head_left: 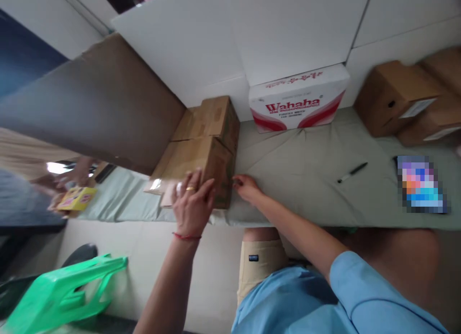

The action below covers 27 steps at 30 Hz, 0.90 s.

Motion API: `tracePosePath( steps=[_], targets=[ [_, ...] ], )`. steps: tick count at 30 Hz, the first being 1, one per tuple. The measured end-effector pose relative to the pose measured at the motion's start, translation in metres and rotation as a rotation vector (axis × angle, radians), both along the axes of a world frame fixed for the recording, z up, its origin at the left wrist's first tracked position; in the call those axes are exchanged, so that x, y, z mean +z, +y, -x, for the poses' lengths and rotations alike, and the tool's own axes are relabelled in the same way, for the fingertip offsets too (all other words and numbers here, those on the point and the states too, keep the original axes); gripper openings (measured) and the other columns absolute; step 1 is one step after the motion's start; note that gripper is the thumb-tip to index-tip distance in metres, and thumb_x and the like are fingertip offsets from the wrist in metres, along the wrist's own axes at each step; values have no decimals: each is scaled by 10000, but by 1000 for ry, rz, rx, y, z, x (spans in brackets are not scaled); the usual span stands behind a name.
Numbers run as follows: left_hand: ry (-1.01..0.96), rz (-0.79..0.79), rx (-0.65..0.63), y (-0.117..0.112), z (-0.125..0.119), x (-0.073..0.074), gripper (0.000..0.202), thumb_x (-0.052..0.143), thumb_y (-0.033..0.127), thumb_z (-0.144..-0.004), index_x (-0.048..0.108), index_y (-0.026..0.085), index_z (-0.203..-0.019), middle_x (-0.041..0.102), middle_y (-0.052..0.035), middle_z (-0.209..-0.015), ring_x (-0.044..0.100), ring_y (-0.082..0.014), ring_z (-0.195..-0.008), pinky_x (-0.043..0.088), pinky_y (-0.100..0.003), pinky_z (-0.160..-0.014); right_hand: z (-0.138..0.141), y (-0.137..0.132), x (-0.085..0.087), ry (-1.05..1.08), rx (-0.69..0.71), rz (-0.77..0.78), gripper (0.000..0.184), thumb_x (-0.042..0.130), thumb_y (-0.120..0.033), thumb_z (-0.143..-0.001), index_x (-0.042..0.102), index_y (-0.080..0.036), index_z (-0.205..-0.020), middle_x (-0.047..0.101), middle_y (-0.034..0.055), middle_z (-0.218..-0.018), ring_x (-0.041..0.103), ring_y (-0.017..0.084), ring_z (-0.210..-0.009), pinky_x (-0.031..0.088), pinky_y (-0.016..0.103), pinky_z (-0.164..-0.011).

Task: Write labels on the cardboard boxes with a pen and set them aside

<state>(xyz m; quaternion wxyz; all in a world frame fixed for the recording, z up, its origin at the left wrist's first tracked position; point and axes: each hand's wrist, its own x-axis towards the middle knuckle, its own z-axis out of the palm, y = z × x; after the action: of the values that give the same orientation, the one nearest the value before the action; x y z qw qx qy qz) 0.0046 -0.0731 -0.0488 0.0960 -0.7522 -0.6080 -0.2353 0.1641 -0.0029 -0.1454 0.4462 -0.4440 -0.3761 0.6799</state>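
My left hand [192,202], with a ring and a red cord at the wrist, lies over the near edge of a brown cardboard box [192,154]. Its fingers are stretched out and slightly apart on the box. Close to the box's right side is my right hand [247,187], fingers curled together just above the cloth. Whatever is between those fingers, if anything, is too small to make out. Another cardboard box [216,114] stands directly behind the first, against the white wall.
A large cardboard panel [108,103] rises left of the boxes. The cloth-covered table [291,180] bears a white Wahaha carton [298,101], a pen [353,172], a phone [421,184] and brown boxes [399,98]. At left, another person's hands hold a yellow packet [77,199] above a green stool [65,288].
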Motion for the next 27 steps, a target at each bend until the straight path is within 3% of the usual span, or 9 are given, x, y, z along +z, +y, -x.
tracePosePath(
  steps=[3, 6, 8, 10, 12, 14, 19, 24, 27],
  targets=[
    [-48, -105, 30, -12, -6, -2, 347, 720, 259, -971, 776, 294, -1311, 522, -132, -1709, 291, -469, -1686, 224, -797, -1319, -66, 10, 31, -297, -175, -85, 172, 726, -83, -832, 734, -254, -846, 778, 27, -914, 721, 206, -930, 573, 405, -1033],
    [-95, -258, -191, -34, -27, -25, 460, 766, 164, -927, 723, 290, -1367, 559, -145, -1648, 399, -422, -1642, 356, -694, -1320, -174, 16, 77, -597, -425, -165, 184, 687, -106, -905, 751, -199, -1050, 780, 53, -1042, 703, 203, -1015, 517, 413, -1106],
    [-109, -198, -337, -45, -43, -54, 393, 753, 144, -926, 730, 282, -1293, 640, -131, -1543, 522, -392, -1560, 427, -654, -1288, -257, 17, 108, -799, -655, -197, 277, 610, -142, -997, 686, -129, -1263, 724, 138, -1304, 627, 231, -1263, 396, 449, -1226],
    [-89, -92, -360, -48, -54, -90, 242, 699, 161, -970, 741, 243, -1194, 686, -145, -1461, 597, -375, -1488, 484, -617, -1242, -334, 18, 132, -961, -886, -177, 464, 554, -140, -1045, 490, -30, -1491, 473, 297, -1618, 403, 290, -1534, 227, 541, -1303],
    [-56, -29, -363, -44, -59, -126, 186, 623, 200, -1013, 752, 207, -1148, 737, -168, -1339, 671, -363, -1383, 563, -557, -1144, -397, 22, 142, -1246, -1066, -126, 752, 766, -209, -974, 365, 21, -1567, 325, 405, -1688, 308, 336, -1596, 210, 565, -1276],
    [-52, 14, -303, -39, -60, -152, 272, 558, 207, -1029, 752, 192, -1219, 747, -181, -1342, 703, -355, -1317, 547, -574, -1154, -440, 29, 139, -1451, -957, -6, 1058, 917, -344, -842, 289, 88, -1576, 411, 459, -1600, 397, 377, -1561, 283, 580, -1206],
    [-96, 86, -200, -35, -59, -170, 347, 530, 224, -1001, 750, 213, -1268, 730, -175, -1403, 659, -376, -1378, 530, -584, -1162, -467, 48, 102, -1527, -674, -213, 960, 667, -598, -916, 407, 169, -1431, 545, 442, -1478, 525, 393, -1495, 346, 545, -1135],
    [-223, 169, -186, -37, -58, -156, 296, 567, 320, -987, 778, 234, -1176, 752, -164, -1365, 674, -379, -1364, 525, -592, -1174, -454, 43, 101, -1448, -903, -237, 741, 723, -426, -931, 517, 127, -1380, 589, 369, -1476, 554, 368, -1468, 382, 471, -1117],
    [-450, 295, -145, -37, -57, -141, 283, 599, 442, -999, 793, 240, -1043, 792, -140, -1234, 719, -356, -1280, 546, -556, -1151, -454, 23, 109, -1154, -1033, -329, 493, 643, -298, -1027, 572, 60, -1358, 655, 286, -1422, 638, 255, -1322, 440, 394, -1066]
  ],
)
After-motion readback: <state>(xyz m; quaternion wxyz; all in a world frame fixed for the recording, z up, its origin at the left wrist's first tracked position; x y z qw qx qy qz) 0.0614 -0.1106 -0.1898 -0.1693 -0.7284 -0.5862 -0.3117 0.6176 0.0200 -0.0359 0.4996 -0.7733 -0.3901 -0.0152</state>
